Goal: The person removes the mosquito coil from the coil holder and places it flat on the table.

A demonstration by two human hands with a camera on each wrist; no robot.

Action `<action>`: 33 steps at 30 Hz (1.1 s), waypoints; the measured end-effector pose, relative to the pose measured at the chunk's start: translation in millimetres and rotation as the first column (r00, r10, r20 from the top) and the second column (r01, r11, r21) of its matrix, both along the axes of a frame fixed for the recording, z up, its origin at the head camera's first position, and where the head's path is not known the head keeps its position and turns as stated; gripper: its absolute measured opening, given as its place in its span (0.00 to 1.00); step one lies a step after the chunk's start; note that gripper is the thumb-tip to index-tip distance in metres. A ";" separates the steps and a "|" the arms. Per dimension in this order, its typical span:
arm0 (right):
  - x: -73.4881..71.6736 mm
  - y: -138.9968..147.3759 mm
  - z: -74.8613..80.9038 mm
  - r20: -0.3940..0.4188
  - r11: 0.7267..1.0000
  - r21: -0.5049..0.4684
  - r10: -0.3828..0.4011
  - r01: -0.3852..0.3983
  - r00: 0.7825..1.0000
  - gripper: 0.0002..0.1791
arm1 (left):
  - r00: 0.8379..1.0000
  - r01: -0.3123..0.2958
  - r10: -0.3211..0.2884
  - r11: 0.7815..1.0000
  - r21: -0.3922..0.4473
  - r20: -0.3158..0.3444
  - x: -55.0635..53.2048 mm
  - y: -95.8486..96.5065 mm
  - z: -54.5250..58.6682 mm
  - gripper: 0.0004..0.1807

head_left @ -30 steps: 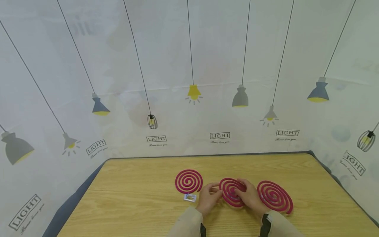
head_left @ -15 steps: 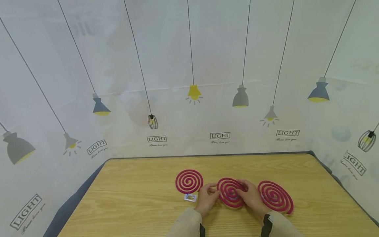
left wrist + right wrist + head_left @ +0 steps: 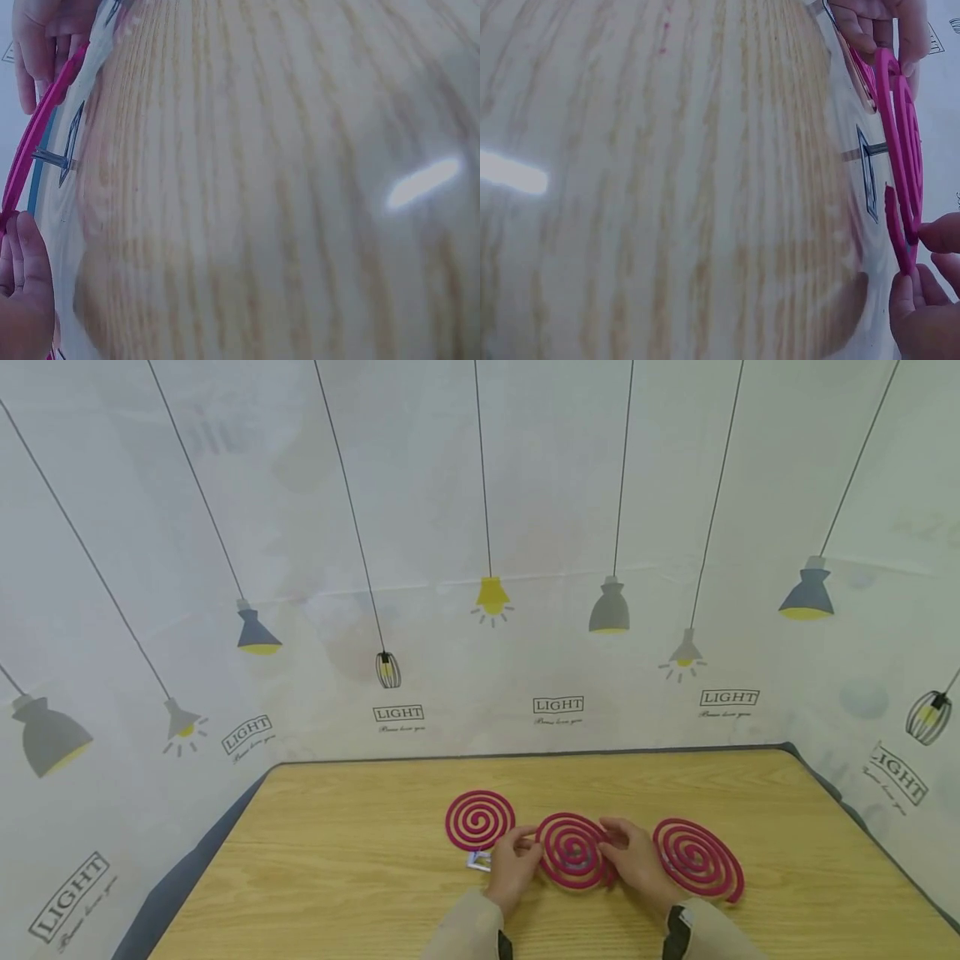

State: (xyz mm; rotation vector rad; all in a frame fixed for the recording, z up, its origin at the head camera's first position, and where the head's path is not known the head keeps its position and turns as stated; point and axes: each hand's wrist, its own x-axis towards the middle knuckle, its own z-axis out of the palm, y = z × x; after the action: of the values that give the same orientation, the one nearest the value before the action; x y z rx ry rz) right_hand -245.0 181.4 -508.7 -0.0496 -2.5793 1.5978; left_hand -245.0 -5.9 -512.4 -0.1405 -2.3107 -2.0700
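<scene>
Both hands hold a dark pink mosquito coil [image 3: 573,852] close over the table in the head view. My left hand [image 3: 513,864] pinches its left rim, and my right hand [image 3: 633,860] grips the right rim between thumb and fingers. In the left wrist view the coil [image 3: 31,142] is seen edge-on, with a small metal stand [image 3: 67,154] under its middle. The right wrist view shows the same metal stand [image 3: 868,172] between coil and tabletop; a loose outer end of the coil hangs lower there.
Another pink coil [image 3: 480,820] lies left of the hands, a small metal-framed stand [image 3: 478,861] by its near edge. A third coil [image 3: 697,860] lies to the right, beside the right wrist. The wooden table [image 3: 337,843] meets a lamp-printed backdrop [image 3: 450,652] behind.
The held coil has moved a little to the left and now lies flatter to view. My right thumb has slid from near its centre toward the right rim.
</scene>
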 end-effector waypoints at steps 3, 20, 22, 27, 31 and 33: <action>-0.2 0.0 -1.2 0.017 1.000 -0.007 -0.007 0.007 1.000 0.21 | 1.000 -0.013 0.013 1.000 -0.017 0.003 -0.4 -0.3 -0.9 0.16; -0.8 -2.8 -1.7 0.023 0.997 -0.074 -0.004 0.006 1.000 0.21 | 0.996 -0.074 0.070 0.996 -0.056 -0.064 -1.3 -2.8 -4.8 0.15; -1.2 -2.7 -2.5 0.030 0.997 -0.075 0.002 0.001 1.000 0.21 | 0.995 -0.079 0.075 0.995 -0.066 -0.065 -1.9 -3.4 -5.8 0.14; -1.0 -2.5 -4.2 0.042 0.998 -0.064 0.020 -0.018 0.999 0.21 | 0.996 -0.077 0.074 0.995 -0.068 -0.057 -2.7 -4.1 -7.0 0.14; 0.0 -3.1 -3.7 0.050 0.998 -0.061 0.030 -0.027 0.998 0.21 | 0.997 -0.069 0.066 0.996 -0.065 -0.039 -2.4 -4.4 -6.5 0.14; 0.5 -3.5 -3.8 0.057 0.996 -0.078 0.036 -0.031 0.998 0.21 | 0.997 -0.068 0.066 0.996 -0.059 -0.043 -0.8 -5.0 -5.4 0.14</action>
State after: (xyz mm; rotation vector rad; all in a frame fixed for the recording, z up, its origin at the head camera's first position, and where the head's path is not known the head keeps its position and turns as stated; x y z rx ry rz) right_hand -244.5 177.9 -512.5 -0.0607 -2.5741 1.7326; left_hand -245.8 -10.9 -517.9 -0.1047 -2.3214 -1.9487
